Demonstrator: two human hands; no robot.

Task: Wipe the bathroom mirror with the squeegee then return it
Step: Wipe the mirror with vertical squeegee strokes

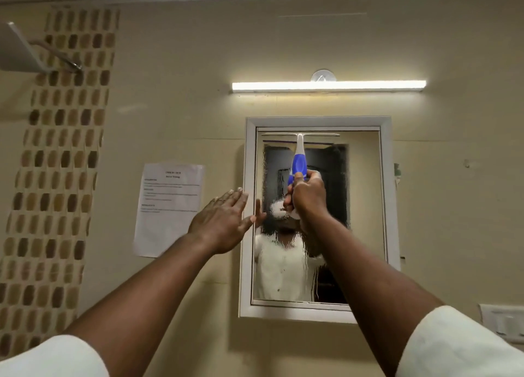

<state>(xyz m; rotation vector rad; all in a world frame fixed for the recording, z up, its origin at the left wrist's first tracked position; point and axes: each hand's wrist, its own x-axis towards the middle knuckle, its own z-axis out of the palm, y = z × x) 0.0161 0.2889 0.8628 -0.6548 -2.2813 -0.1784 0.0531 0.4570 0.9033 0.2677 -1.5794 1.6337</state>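
Note:
A white-framed bathroom mirror [365, 206] hangs on the beige wall, its glass wet with streaks and droplets. My right hand [307, 196] grips the blue and white handle of a squeegee [299, 157]. The squeegee's white blade lies flat across the top of the glass, just under the upper frame. My left hand [224, 220] is flat with fingers spread, against the mirror's left frame edge, holding nothing. A person's reflection shows in the lower glass.
A lit tube light [329, 86] runs above the mirror. A printed paper sheet [168, 206] is stuck to the wall left of it. A mosaic tile strip [62, 150] and a shower head [19, 50] are at far left. A switch plate [503, 322] sits lower right.

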